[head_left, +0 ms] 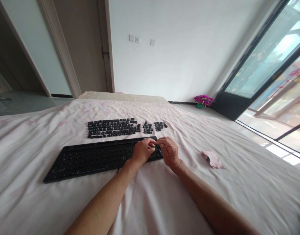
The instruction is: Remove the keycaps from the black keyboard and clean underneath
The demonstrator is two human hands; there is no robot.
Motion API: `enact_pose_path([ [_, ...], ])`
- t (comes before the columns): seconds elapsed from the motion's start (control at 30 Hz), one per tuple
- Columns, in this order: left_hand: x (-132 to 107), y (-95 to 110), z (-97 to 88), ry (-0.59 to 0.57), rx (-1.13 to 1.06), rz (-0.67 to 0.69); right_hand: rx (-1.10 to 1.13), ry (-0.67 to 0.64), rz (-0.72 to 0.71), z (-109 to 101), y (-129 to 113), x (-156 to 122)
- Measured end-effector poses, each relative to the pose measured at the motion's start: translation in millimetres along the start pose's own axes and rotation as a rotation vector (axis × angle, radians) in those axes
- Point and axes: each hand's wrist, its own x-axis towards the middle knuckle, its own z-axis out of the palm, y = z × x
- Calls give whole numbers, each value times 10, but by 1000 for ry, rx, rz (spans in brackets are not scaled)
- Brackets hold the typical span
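Observation:
A black keyboard [91,160] lies slantwise on the bed, most of its key positions bare of keycaps. Over its right end, at the number pad, both my hands meet with fingertips close together. My left hand [143,151] is closed, fingers curled and thumb pressed in. My right hand [168,151] pinches beside it, its fingers bent down toward the keys. Whatever sits between the fingertips is too small and covered to make out. Beyond the keyboard, loose black keycaps [113,128] lie in rows, with smaller groups of keycaps [148,127] to their right.
A folded pink cloth [213,159] rests on the rumpled pale sheet [189,195] to the right. Past the bed stand a white wall [176,65], a brown door [81,45], a pot of magenta flowers [204,100] and a dark-framed glass door [255,75].

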Motion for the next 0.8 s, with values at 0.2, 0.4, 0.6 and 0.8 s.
enact_pose_path([
  [0.2,18,-49,14,59,-185,2,-112,-94,225,-107,31,98],
  [0.4,25,-71,1,101,-383,28,-90,-178,317,-17,192,75],
  [0.6,21,-55,-4,99,-415,37,-57,-262,476,-16,193,65],
  [0.8,6,-23,-24,110,-341,10,106,-212,561,-46,410,73],
])
